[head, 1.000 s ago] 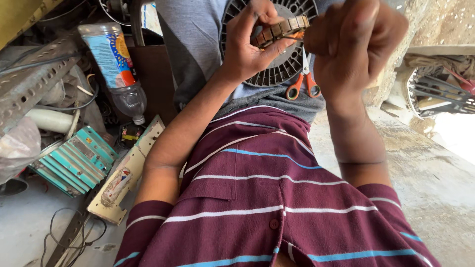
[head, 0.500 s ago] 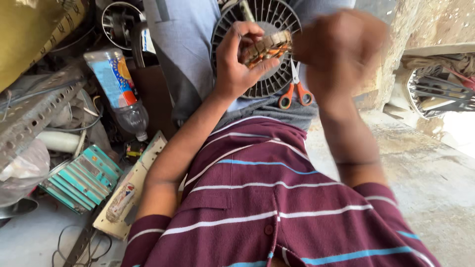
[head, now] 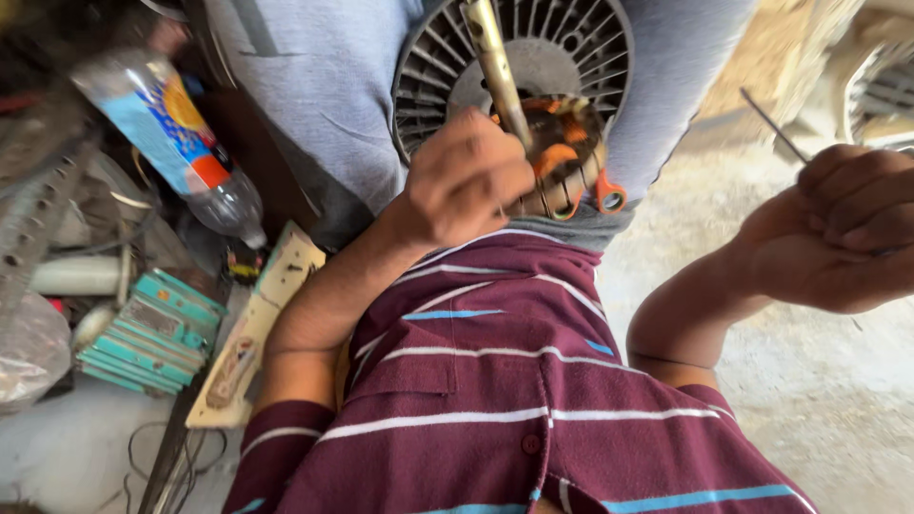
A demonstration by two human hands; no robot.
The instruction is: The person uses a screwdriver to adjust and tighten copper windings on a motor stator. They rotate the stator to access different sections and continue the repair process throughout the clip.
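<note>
The wound motor core (head: pixel 562 157), copper coils on a pale shaft, sits in front of the round fan grille (head: pixel 519 67), gripped firmly in the left hand (head: pixel 466 181). Orange-handled scissors (head: pixel 609 195) lie just below the core. Well right of it, the right hand (head: pixel 843 233) is pinched shut around a thin wire (head: pixel 771 124). Far left of the core lies a plastic bottle (head: pixel 167 133).

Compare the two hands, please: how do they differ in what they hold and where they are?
The left hand grips a small wound part on a metal shaft, in front of the round slotted disc; the right hand pinches a thin wire, far out to the side. The left hand is over the lap, the right over the floor. Both are bare and closed.
</note>
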